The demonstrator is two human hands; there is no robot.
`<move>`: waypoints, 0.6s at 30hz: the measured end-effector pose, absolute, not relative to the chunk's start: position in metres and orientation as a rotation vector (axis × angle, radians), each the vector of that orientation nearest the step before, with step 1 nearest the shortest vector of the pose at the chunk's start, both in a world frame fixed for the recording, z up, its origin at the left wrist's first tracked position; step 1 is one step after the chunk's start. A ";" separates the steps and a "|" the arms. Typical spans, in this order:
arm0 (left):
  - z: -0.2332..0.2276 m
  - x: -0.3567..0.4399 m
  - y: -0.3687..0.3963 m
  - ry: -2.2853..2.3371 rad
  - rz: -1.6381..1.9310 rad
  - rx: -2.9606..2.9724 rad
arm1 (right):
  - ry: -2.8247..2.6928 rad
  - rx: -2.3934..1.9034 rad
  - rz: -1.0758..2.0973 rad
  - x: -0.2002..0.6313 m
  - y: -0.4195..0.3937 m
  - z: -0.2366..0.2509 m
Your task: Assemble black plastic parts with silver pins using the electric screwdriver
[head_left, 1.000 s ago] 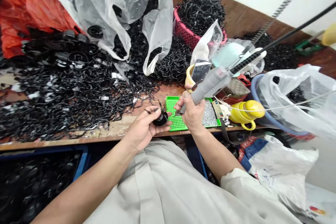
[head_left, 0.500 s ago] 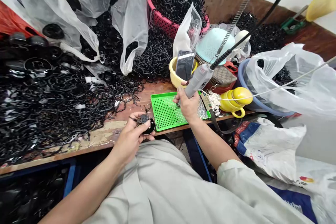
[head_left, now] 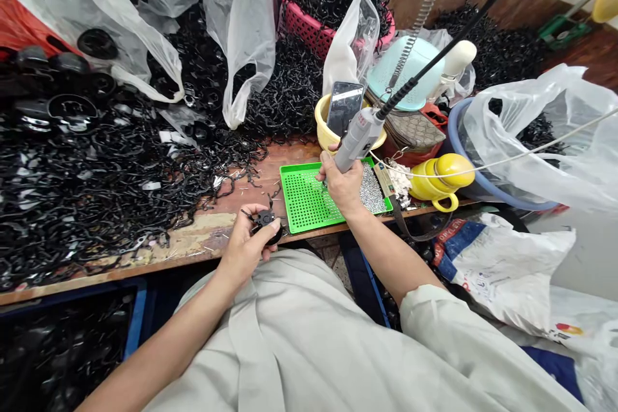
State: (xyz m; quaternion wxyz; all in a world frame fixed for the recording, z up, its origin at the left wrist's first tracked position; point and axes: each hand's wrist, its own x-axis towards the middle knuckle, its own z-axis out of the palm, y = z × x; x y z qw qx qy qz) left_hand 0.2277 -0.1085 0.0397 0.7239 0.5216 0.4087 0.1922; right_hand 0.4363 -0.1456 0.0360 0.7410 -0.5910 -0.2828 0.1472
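Note:
My left hand (head_left: 252,235) grips a round black plastic part (head_left: 267,226) with thin black arms sticking out, just off the table's front edge. The thumb lies across its top. In my right hand (head_left: 344,185) is a grey electric screwdriver (head_left: 358,138), tilted, its fingers wrapped round the lower body. The tool's tip is over a green perforated tray (head_left: 304,196), left of a heap of small silvery screws (head_left: 373,190); whether it touches the tray I cannot tell. A black cable (head_left: 449,42) and a coil spring (head_left: 425,6) run up from the tool.
Black curved plastic pieces (head_left: 120,206) cover the table's left side. Behind the tray stand a yellow bowl (head_left: 326,132) with a phone (head_left: 345,106) and a pink basket (head_left: 309,29) of black pieces. A yellow flask (head_left: 441,179) and a blue tub (head_left: 512,196) are on the right.
The round black part has turned in my left hand, showing more of its ribbed face. My right hand and the screwdriver stay over the tray, while the whole view has shifted slightly.

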 end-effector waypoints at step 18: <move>0.032 0.235 -0.108 0.942 0.404 1.145 | -0.629 -1.048 0.543 0.354 -0.134 0.085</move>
